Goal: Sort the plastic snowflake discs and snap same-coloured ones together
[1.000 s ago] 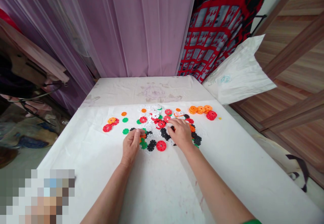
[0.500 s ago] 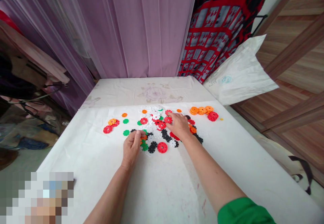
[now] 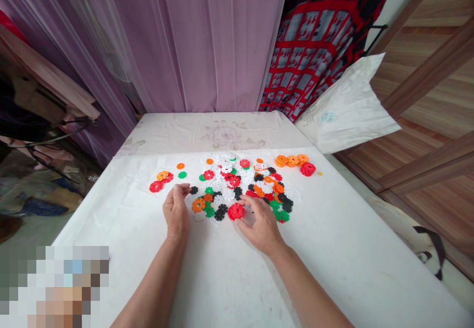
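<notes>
From where I stood, the person's right hand (image 3: 262, 223) was bent around the right side of a thick-looking red disc (image 3: 236, 212) at the near edge of a loose spread of notched discs (image 3: 233, 181). The thumb touched its near edge and the forefinger lay beside its far edge, but I couldn't tell whether the fingers were gripping it or had let it go. The left hand (image 3: 175, 214) sat at the left of the spread, its fingers loosely curled with their tips just beside a small black disc (image 3: 194, 190); whether they held anything, I couldn't tell. An orange disc (image 3: 198, 205) lay near that hand.

Everything lay on a white-covered counter (image 3: 222, 278). Green discs (image 3: 283, 216) lay to the right of the right hand. Farther right, apart from the spread, a row of orange discs (image 3: 292, 160) lay near a red stack (image 3: 307, 169). Away to the left was a small red and orange cluster (image 3: 162, 175). A purple curtain (image 3: 218, 41) hung behind the counter, and a white bag (image 3: 348, 108) stuck out at its right edge.
</notes>
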Motion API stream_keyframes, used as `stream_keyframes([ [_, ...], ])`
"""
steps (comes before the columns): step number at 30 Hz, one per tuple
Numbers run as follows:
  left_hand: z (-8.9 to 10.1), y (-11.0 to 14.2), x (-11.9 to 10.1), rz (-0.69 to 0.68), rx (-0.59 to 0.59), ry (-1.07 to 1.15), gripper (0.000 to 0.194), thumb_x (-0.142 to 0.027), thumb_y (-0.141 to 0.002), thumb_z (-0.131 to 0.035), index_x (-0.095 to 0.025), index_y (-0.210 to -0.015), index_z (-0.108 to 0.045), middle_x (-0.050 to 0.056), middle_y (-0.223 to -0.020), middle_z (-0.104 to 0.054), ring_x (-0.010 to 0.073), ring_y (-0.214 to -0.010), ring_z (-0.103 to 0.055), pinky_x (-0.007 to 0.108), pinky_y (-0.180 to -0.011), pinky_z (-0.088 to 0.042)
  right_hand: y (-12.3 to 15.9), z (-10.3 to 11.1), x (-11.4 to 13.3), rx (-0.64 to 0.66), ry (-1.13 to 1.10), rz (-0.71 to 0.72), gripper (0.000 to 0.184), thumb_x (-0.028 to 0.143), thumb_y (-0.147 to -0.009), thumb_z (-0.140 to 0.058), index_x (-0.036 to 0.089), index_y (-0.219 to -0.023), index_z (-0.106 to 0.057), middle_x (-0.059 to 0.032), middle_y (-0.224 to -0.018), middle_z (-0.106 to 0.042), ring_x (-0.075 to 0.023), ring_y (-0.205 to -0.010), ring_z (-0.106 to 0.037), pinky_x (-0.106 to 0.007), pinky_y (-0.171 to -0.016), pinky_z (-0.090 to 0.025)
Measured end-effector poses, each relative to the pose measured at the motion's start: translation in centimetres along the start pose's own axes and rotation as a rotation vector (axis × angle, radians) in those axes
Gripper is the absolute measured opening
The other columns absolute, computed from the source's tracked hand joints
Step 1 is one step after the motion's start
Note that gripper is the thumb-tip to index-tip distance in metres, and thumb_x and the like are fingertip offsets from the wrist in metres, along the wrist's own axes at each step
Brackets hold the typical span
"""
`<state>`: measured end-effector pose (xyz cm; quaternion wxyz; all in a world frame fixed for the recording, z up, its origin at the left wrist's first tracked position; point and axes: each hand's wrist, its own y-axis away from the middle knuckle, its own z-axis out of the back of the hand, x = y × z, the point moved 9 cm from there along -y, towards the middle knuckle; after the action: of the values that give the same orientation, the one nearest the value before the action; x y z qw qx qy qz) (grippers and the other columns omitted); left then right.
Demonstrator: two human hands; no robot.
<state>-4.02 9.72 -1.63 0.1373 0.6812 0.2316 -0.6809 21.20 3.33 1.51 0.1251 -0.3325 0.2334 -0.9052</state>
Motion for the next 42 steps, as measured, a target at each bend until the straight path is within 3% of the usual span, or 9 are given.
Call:
stream_keyframes([
  [9,-0.5,0.1,-0.4,0.008,0.021,-0.007,0.044,-0.054,-0.088,-0.048,-0.017,-0.080,-0.070,0.006,-0.081,-0.071,0.0174,-0.080,-0.065,0.033,-0.082,-0.052,0.0,-0.8,0.4,0.030,0.075,0.018,0.043,0.027,-0.081,-0.066,0.023,-0.123,-0.055,-0.0056,-0.108,-0.072,-0.0250,-0.100,-0.064,-0.041,-0.089,-0.051],
  [16,-0.5,0.1,-0.5,0.001,0.024,-0.033,0.045,-0.055,-0.088,-0.047,-0.017,-0.081,-0.070,0.006,-0.083,-0.072,0.0176,-0.081,-0.066,0.033,-0.082,-0.052,0.2,-1.0,0.1,0.042,0.078,0.005,0.050,0.024,-0.079,-0.065,0.023,-0.128,-0.055,-0.0063,-0.108,-0.072,-0.0248,-0.100,-0.063,-0.041,-0.089,-0.051],
  [29,-0.8,0.1,-0.6,0.002,0.044,-0.032,0.044,-0.055,-0.088,-0.047,-0.018,-0.080,-0.070,0.005,-0.080,-0.071,0.0180,-0.080,-0.066,0.033,-0.082,-0.051,0.0,-1.3,0.0,0.073,0.082,-0.001,0.045,0.026,-0.082,-0.064,0.022,-0.125,-0.056,-0.0060,-0.109,-0.072,-0.0260,-0.100,-0.063,-0.043,-0.091,-0.050],
  [35,-0.8,0.1,-0.4,0.006,0.056,-0.023,0.044,-0.055,-0.089,-0.048,-0.017,-0.080,-0.070,0.005,-0.082,-0.071,0.0179,-0.081,-0.066,0.032,-0.082,-0.051,0.0,-0.5,0.5,0.025,0.093,0.027,0.037,0.027,-0.083,-0.063,0.021,-0.120,-0.061,-0.0072,-0.108,-0.072,-0.0246,-0.098,-0.063,-0.040,-0.088,-0.051],
  [38,-0.5,-0.1,-0.2,0.015,0.045,-0.008,0.044,-0.055,-0.088,-0.049,-0.017,-0.081,-0.070,0.005,-0.082,-0.071,0.0178,-0.081,-0.066,0.033,-0.083,-0.052,-1.1,0.5,-0.1,-0.055,0.099,0.082,0.025,0.026,-0.087,-0.057,0.022,-0.109,-0.067,-0.0062,-0.103,-0.073,-0.0221,-0.095,-0.064,-0.039,-0.088,-0.050],
  [42,0.1,-0.7,0.0,0.029,0.016,-0.021,0.045,-0.056,-0.087,-0.049,-0.017,-0.082,-0.070,0.006,-0.085,-0.072,0.0187,-0.083,-0.066,0.034,-0.083,-0.052,-4.8,0.8,-3.3,-0.078,0.177,0.046,0.019,0.022,-0.087,-0.055,0.022,-0.095,-0.072,-0.0052,-0.102,-0.074,-0.0215,-0.096,-0.064,-0.038,-0.092,-0.048],
])
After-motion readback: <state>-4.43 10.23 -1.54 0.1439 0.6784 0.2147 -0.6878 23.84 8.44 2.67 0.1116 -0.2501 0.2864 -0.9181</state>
